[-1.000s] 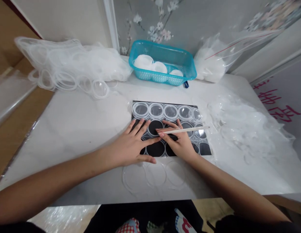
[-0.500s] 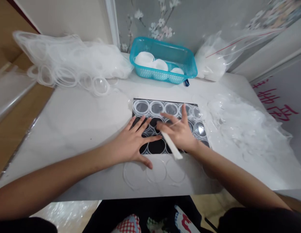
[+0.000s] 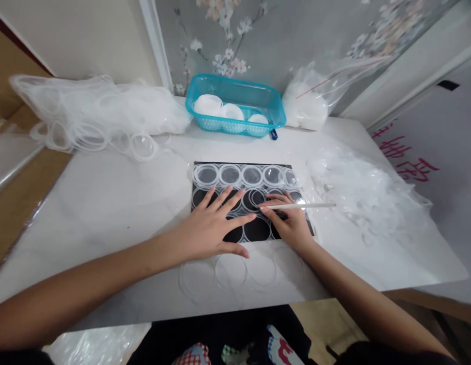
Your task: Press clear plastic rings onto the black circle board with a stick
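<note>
My left hand (image 3: 212, 223) lies with fingers spread across the left part of a clear plastic sheet with rows of circles (image 3: 258, 228), which sits over a black board (image 3: 243, 163). In my right hand (image 3: 290, 223) is a slim white stick (image 3: 315, 206), pinched between thumb and fingers and pointing left. Its tip meets a loose clear ring (image 3: 254, 197) in the middle row, overlapping the circle beneath. White-edged rings (image 3: 229, 174) lie along the far row of the sheet. Whether the stick grips the ring, I cannot tell.
A blue basket (image 3: 235, 83) with white round pieces (image 3: 208, 104) stands at the back. To its left sits a bag of clear rings (image 3: 106, 109), to its right a zip bag (image 3: 307, 101). A heap of clear plastic scraps (image 3: 368, 192) covers the right side.
The white stick has swung from slanting toward me to lying nearly level, pointing left. My right fingers have closed in around it. My left hand stays spread on the sheet; the view has shifted.
</note>
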Available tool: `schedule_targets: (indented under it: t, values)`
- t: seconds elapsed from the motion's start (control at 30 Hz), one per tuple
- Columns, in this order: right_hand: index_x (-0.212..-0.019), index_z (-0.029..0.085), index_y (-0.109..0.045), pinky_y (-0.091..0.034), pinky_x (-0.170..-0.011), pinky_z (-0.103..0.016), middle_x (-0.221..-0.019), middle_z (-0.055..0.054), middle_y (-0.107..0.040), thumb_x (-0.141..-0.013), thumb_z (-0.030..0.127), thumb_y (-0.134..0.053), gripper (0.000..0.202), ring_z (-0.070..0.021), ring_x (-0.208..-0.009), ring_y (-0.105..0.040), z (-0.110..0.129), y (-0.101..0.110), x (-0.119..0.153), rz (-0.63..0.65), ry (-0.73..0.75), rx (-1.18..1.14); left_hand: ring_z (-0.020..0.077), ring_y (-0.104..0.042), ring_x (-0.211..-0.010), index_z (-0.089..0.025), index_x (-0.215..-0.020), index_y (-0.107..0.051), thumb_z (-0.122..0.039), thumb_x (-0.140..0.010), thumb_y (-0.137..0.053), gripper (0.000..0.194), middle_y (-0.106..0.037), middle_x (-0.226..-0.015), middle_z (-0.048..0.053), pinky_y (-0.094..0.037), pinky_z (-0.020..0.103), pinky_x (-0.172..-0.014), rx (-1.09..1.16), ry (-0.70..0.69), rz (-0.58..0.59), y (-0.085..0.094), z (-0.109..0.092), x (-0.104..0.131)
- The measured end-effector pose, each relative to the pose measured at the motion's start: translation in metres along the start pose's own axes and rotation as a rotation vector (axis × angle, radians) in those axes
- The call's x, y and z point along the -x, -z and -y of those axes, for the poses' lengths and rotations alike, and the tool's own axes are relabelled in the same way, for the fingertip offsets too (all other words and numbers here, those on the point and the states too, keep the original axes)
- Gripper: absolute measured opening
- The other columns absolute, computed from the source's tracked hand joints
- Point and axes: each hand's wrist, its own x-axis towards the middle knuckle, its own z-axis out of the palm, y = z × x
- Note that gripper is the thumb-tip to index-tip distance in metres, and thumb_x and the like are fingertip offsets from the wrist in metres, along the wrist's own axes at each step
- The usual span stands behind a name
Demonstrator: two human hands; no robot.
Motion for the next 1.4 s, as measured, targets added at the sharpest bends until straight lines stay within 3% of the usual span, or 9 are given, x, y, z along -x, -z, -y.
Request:
schedule_targets:
  t: [0.47,0.6,0.7,0.77,0.9,1.0,1.1,1.2,1.4]
  values:
    - [-0.09,0.029,-0.073,-0.024,-0.116,-0.063,-0.095,-0.003,-0.078,-0.093,0.038,-0.06,0.017,-0.0284,-0.11,-0.066,-0.006,-0.001,-0.003,0.03,0.039,-0.02,0.0414,-0.012,-0.149,-0.041,-0.151,-0.034,-0.079,-0.085,-0.039,0.077,-0.011,-0.165,0.009,-0.009,0.062,-0.117,-0.032,-0.016,0.035,-0.018,0.007,-0.013]
    - [-0.098,0.03,-0.071,-0.018,-0.118,-0.066,-0.107,-0.002,-0.076,-0.095,0.028,-0.054,0.017,-0.0295,-0.124,-0.059,0.001,-0.006,0.009,0.067,0.185,0.12,0.0413,-0.013,-0.149,-0.04,-0.151,-0.035,-0.082,-0.083,-0.039,0.08,-0.011,-0.165,0.008,-0.008,0.062,-0.117,-0.002,-0.031,0.023,-0.02,0.008,-0.013]
    - [-0.1,0.031,-0.069,-0.009,-0.12,-0.066,-0.111,0.0,-0.075,-0.094,0.019,-0.05,0.023,-0.0279,-0.123,-0.058,0.0,-0.001,-0.007,0.1,0.291,0.238,0.0414,-0.012,-0.149,-0.039,-0.15,-0.035,-0.084,-0.081,-0.037,0.082,-0.012,-0.165,0.009,-0.007,0.063,-0.117,0.009,-0.032,0.016,-0.022,0.009,-0.013]
    - [-0.096,0.031,-0.068,-0.012,-0.12,-0.064,-0.102,0.001,-0.076,-0.093,0.019,-0.05,0.021,-0.0259,-0.114,-0.063,-0.008,0.014,-0.034,-0.005,0.248,0.27,0.0408,-0.012,-0.15,-0.04,-0.151,-0.035,-0.083,-0.082,-0.038,0.081,-0.012,-0.165,0.008,-0.006,0.063,-0.117,0.003,-0.033,0.016,-0.021,0.009,-0.012]
    - [-0.092,0.022,-0.067,-0.039,-0.106,-0.06,-0.103,-0.008,-0.072,-0.099,0.03,-0.038,0.031,-0.027,-0.104,-0.065,-0.026,0.053,-0.073,-0.617,-0.028,0.187,0.0387,-0.014,-0.15,-0.04,-0.15,-0.035,-0.081,-0.084,-0.038,0.078,-0.013,-0.165,0.008,-0.009,0.061,-0.118,-0.004,-0.058,0.036,-0.017,0.011,-0.009]
    - [-0.082,0.024,-0.069,-0.027,-0.113,-0.063,-0.095,-0.005,-0.075,-0.095,0.033,-0.05,0.025,-0.0277,-0.103,-0.067,-0.026,0.058,-0.049,-0.379,0.014,0.178,0.0374,-0.026,-0.146,-0.034,-0.146,-0.045,-0.081,-0.083,-0.039,0.079,-0.027,-0.161,0.013,-0.015,0.059,-0.118,-0.008,-0.057,0.003,-0.014,0.009,-0.013]
    - [-0.084,0.027,-0.072,-0.031,-0.111,-0.062,-0.091,-0.004,-0.077,-0.093,0.037,-0.055,0.022,-0.0285,-0.1,-0.068,-0.022,0.043,-0.007,-0.165,-0.037,0.067,0.0367,-0.03,-0.144,-0.03,-0.144,-0.049,-0.079,-0.084,-0.04,0.078,-0.034,-0.157,0.015,-0.017,0.057,-0.118,-0.026,-0.069,-0.052,-0.013,-0.001,-0.027]
    - [-0.084,0.028,-0.074,-0.031,-0.111,-0.062,-0.091,-0.004,-0.077,-0.092,0.042,-0.058,0.023,-0.0295,-0.103,-0.068,-0.022,0.031,0.013,-0.118,-0.119,-0.023,0.0385,-0.02,-0.148,-0.032,-0.145,-0.048,-0.078,-0.085,-0.042,0.075,-0.026,-0.161,0.012,-0.013,0.058,-0.118,-0.051,-0.147,-0.025,-0.014,-0.011,-0.047]
    - [-0.081,0.03,-0.074,-0.025,-0.115,-0.064,-0.091,-0.002,-0.078,-0.092,0.046,-0.057,0.026,-0.0296,-0.109,-0.066,-0.027,0.033,0.006,-0.08,-0.125,-0.08,0.0384,-0.013,-0.15,-0.035,-0.147,-0.044,-0.076,-0.087,-0.042,0.072,-0.013,-0.165,0.008,-0.009,0.057,-0.119,-0.077,-0.16,0.035,-0.017,-0.018,-0.065]
